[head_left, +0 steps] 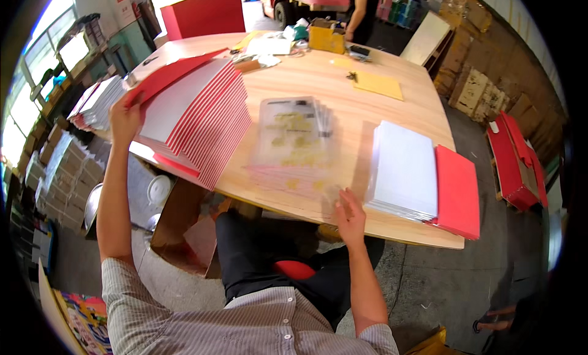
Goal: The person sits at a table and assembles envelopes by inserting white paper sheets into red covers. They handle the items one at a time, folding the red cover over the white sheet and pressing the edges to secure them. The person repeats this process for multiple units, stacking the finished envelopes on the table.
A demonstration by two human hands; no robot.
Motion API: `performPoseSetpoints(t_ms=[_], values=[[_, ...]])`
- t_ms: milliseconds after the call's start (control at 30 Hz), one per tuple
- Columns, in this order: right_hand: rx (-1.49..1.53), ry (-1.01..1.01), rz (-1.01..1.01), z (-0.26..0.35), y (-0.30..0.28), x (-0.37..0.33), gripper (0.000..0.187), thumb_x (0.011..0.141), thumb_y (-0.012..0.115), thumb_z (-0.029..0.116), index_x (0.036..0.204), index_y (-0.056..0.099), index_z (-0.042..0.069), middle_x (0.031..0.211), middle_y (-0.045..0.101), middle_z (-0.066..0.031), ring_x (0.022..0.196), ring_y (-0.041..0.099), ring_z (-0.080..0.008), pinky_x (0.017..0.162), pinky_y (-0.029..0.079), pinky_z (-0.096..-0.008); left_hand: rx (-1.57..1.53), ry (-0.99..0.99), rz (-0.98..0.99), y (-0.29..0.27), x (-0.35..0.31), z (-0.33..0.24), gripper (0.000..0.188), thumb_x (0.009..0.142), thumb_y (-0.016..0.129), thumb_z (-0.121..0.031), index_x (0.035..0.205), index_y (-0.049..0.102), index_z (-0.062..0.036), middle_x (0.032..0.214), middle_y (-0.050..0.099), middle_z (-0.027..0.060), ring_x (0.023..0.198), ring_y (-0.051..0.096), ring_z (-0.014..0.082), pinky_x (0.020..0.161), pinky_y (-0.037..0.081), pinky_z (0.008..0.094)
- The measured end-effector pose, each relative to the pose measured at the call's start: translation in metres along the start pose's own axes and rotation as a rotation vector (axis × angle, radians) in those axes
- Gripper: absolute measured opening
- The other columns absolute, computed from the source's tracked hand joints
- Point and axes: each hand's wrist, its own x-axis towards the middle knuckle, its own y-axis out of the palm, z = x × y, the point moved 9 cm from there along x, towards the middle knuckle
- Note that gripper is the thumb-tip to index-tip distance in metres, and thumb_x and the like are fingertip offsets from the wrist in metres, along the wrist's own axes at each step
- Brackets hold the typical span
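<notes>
nearest me, my right hand (350, 217) hangs at the front edge of the surface (410, 113), fingers loosely curled beside the clear plastic sleeves (294, 134); blur keeps me from telling whether they pinch any film. white packets (404, 171) lie toward the front right corner, red folders (457, 192) just beside them. the sleeves lie spread between the packets and the fanned folders (202, 119); i expect them light, limp and slippery, best lifted by a corner. the fanned folders sit near the front left corner, my left hand (125, 113) clamped on a red cover (171, 75) by its edge. they look like smooth, stiffish card, probably heavy together. farther back, toward the far right corner, lies a yellow sheet (378, 85).
</notes>
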Motion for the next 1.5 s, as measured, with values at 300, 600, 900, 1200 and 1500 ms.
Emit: performPoseSetpoints(t_ms=[300, 600, 900, 1200, 1500], values=[[0.252, -0.126, -0.155, 0.086, -0.048, 0.001, 0.034, 0.096, 0.058, 0.002, 0.130, 0.060, -0.006, 0.135, 0.061, -0.0187, 0.133, 0.053, -0.0279, 0.113, 0.037, -0.0402, -0.304, -0.104, -0.548, -0.095, 0.053, -0.026, 0.041, 0.093, 0.075, -0.033, 0.108, 0.072, 0.0044, 0.097, 0.076, 0.0092, 0.082, 0.069, 0.0159, 0.075, 0.054, 0.0312], [0.689, 0.023, -0.014, 0.131, -0.063, 0.034, 0.100, 0.086, 0.052, 0.072, 0.147, 0.040, -0.006, 0.149, 0.047, -0.0244, 0.140, 0.045, -0.0325, 0.118, 0.032, -0.0476, -0.849, -0.375, 0.227, 0.017, -0.033, -0.158, 0.019, 0.093, 0.074, -0.013, 0.106, 0.073, 0.0001, 0.095, 0.074, 0.0064, 0.082, 0.068, 0.0108, 0.074, 0.056, 0.0275], [0.843, 0.252, 0.325, 0.096, -0.030, -0.030, 0.090, 0.069, 0.085, 0.049, 0.137, 0.055, -0.003, 0.131, 0.063, -0.0128, 0.122, 0.059, -0.0221, 0.105, 0.046, -0.0401, -1.321, -0.628, 0.580, 0.122, -0.169, -0.178, 0.017, 0.094, 0.070, -0.003, 0.110, 0.072, 0.0036, 0.098, 0.073, 0.0046, 0.088, 0.067, 0.0105, 0.078, 0.056, 0.0276], [0.317, 0.384, 0.240, 0.036, -0.016, 0.012, 0.029, 0.087, 0.076, 0.001, 0.115, 0.069, 0.000, 0.106, 0.072, -0.0052, 0.096, 0.067, -0.0149, 0.087, 0.054, -0.0317, -1.129, -0.507, 0.626, 0.179, -0.173, -0.151, 0.024, 0.090, 0.074, -0.003, 0.113, 0.070, 0.0035, 0.103, 0.073, 0.0040, 0.093, 0.067, 0.0116, 0.083, 0.054, 0.0289], [0.384, 0.286, 0.296, 0.007, -0.003, 0.019, 0.047, 0.084, 0.079, 0.001, 0.127, 0.061, 0.001, 0.118, 0.068, -0.0053, 0.108, 0.063, -0.0160, 0.095, 0.051, -0.0335, -1.205, -0.574, 0.652, 0.236, -0.213, -0.130, 0.030, 0.087, 0.078, -0.003, 0.115, 0.067, 0.0003, 0.105, 0.071, 0.0026, 0.096, 0.065, 0.0131, 0.086, 0.054, 0.0306]])
